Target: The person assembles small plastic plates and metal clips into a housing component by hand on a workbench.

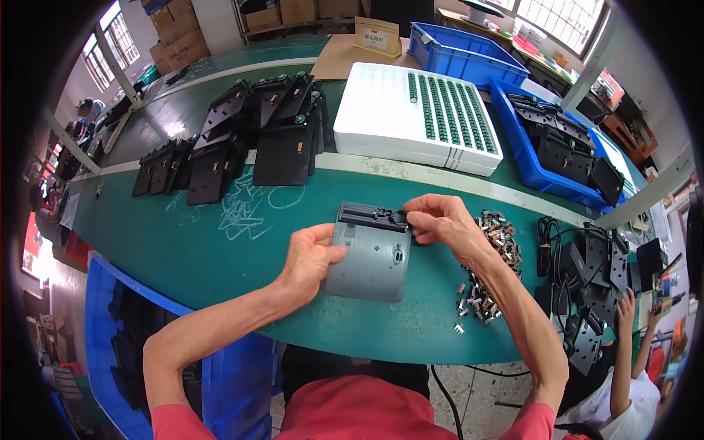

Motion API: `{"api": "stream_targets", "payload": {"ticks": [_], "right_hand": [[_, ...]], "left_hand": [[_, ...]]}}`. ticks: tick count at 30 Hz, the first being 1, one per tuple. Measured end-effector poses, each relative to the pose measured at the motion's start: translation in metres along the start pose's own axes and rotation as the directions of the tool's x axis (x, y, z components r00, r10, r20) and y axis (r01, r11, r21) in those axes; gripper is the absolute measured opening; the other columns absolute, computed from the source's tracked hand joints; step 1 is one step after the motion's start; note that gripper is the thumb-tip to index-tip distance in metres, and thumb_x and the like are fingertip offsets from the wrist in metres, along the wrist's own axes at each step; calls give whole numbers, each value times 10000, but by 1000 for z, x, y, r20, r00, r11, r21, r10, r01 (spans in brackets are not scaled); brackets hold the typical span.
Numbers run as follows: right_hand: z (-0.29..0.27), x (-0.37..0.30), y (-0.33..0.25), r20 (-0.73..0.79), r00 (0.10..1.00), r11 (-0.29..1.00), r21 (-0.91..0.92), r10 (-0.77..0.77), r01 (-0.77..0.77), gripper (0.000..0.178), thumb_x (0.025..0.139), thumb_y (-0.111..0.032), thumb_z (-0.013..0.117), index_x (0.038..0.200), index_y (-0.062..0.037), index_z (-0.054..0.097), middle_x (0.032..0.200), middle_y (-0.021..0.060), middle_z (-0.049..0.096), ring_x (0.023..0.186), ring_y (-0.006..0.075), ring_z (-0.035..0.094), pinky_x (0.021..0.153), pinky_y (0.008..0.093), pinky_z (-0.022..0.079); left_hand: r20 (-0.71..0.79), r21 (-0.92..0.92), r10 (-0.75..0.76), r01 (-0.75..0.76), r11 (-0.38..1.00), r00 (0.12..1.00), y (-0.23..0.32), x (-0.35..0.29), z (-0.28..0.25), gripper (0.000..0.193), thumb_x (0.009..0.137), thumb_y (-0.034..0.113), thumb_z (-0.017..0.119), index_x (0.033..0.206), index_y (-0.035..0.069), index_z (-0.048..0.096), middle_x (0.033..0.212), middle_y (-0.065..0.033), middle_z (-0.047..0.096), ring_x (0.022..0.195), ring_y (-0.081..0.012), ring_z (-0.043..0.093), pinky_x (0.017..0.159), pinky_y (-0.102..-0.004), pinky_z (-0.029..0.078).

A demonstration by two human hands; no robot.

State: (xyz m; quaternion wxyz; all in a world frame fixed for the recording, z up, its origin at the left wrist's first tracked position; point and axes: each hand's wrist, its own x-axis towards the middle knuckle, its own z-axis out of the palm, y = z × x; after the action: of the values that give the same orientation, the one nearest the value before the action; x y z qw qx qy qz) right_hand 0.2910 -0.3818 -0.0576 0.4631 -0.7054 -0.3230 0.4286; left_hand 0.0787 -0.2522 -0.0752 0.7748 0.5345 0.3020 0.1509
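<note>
A flat black plastic housing [367, 262] with a raised bar along its far edge is tilted up over the green bench. Its left edge is gripped by my left hand [308, 258], the thumb lying on its face. At the far right corner of the housing, by a round recess, the fingers of my right hand [438, 221] are pinched together; whatever they hold is too small or hidden to make out. A heap of small metal parts [484, 297] lies on the bench beside my right forearm.
Stacked black housings [282, 155] stand at the back left. A white foam tray [389, 110] carries rows of small green parts. Blue bins [524, 150] sit at the right and lower left. Another person's hand [625, 308] reaches among black units and cables at the right.
</note>
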Motion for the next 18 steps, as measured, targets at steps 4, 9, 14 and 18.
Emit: {"api": "stream_targets", "payload": {"ticks": [4, 9, 14, 18], "right_hand": [[-8, 19, 13, -27, 998, 998, 25, -55, 56, 281, 873, -155, 701, 1075, 35, 656, 880, 58, 660, 764, 107, 604, 701, 244, 527], [-9, 23, 3, -87, 995, 987, -160, -38, 24, 248, 883, -174, 683, 1017, 35, 680, 863, 56, 656, 767, 114, 614, 701, 252, 535], [-7, 25, -16, -84, 984, 893, -439, -155, 103, 187, 859, -138, 679, 950, 23, 702, 750, 53, 659, 666, 117, 619, 600, 263, 529], [-20, 47, -40, 1, 940, 799, -527, -341, 290, 153, 834, -76, 676, 939, 32, 703, 692, 57, 655, 609, 120, 610, 569, 274, 509]], "left_hand": [[76, 198, -26, 11, 980, 997, 14, -2, 1, 429, 836, -30, 644, 1253, -81, 559, 1097, -137, 665, 927, -166, 653, 781, -301, 561], [303, 871, 524, -455, 186, 796, 18, -12, -5, 574, 738, 83, 741, 1257, -42, 530, 1327, -224, 485, 1194, -337, 518, 924, -395, 490], [656, 737, 340, -670, -95, 674, -6, -2, -2, 636, 789, 263, 734, 1331, 29, 498, 1415, -207, 412, 1286, -369, 403, 1026, -503, 360], [706, 707, 261, -679, -198, 658, -16, 0, -5, 602, 846, 343, 666, 1352, 68, 492, 1446, -199, 394, 1304, -350, 386, 1032, -579, 279]]}}
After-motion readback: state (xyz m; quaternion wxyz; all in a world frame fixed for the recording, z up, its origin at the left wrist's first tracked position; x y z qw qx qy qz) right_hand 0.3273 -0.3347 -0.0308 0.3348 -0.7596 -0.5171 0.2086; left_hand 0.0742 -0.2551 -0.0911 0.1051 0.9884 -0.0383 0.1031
